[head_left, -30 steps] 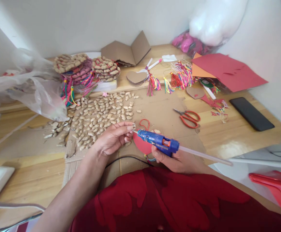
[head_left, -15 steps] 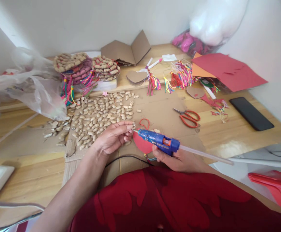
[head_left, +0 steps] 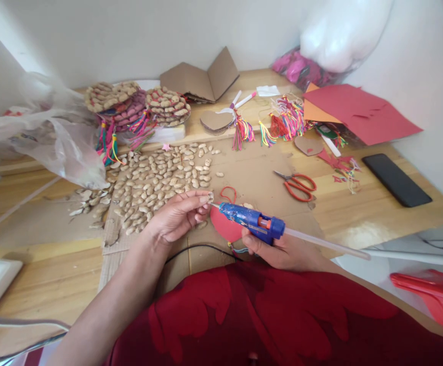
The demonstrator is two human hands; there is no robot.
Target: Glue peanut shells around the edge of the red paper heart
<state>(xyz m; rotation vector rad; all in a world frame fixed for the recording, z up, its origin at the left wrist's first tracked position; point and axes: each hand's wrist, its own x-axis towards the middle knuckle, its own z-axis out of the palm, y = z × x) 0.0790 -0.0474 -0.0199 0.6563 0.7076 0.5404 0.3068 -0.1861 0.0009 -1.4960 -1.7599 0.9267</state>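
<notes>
Between the thumb and fingers of my left hand (head_left: 181,214) is a peanut shell (head_left: 210,197), pinched at its end. My right hand (head_left: 277,250) is wrapped round a blue hot glue gun (head_left: 246,218), its nozzle pointing left at the peanut shell, touching it or very close. A clear glue stick (head_left: 324,243) sticks out of the gun's back. Below the gun lies a red heart-shaped piece (head_left: 225,223), partly covered, with a red cord loop (head_left: 228,193) at its top and coloured threads at its lower end. Many peanut shells (head_left: 156,183) are spread left of it.
Orange-handled scissors (head_left: 299,186) and a black phone (head_left: 396,180) lie to the right. Behind are finished peanut-shell pieces (head_left: 168,105), cardboard hearts (head_left: 216,121), colourful tassels (head_left: 288,117) and red paper (head_left: 362,112). A plastic bag (head_left: 54,142) stands left. A black cable (head_left: 202,246) runs near my body.
Almost nothing differs. The glue gun and both hands hold nearly the same pose, and the whole view has shifted very slightly.
</notes>
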